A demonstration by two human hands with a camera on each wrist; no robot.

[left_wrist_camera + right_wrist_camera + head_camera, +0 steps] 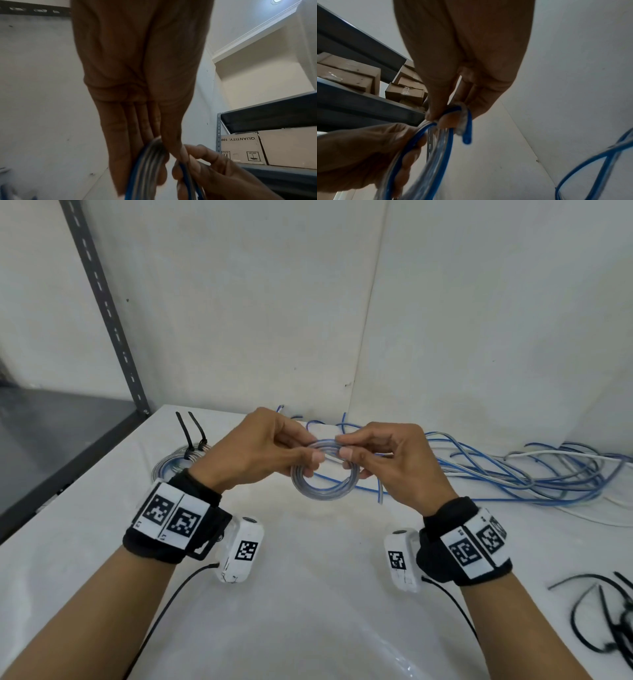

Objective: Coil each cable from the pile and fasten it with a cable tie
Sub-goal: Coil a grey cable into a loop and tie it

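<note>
A coiled blue and clear cable (323,489) hangs above the white table between both hands. My left hand (274,453) pinches the coil's upper left side between thumb and fingers, and the coil (147,162) runs under its fingertips in the left wrist view. My right hand (376,457) pinches the coil's top right, with the cable's loose blue end (467,139) sticking out past its fingers. The pile of loose blue, grey and white cables (513,474) lies at the back right. Black cable ties (603,621) lie at the table's right front.
A tied cable coil (178,462) with two black tie tails sticking up lies at the back left. A dark metal shelf upright (102,302) and shelf stand left of the table (308,594). Cardboard boxes (274,147) sit on shelving.
</note>
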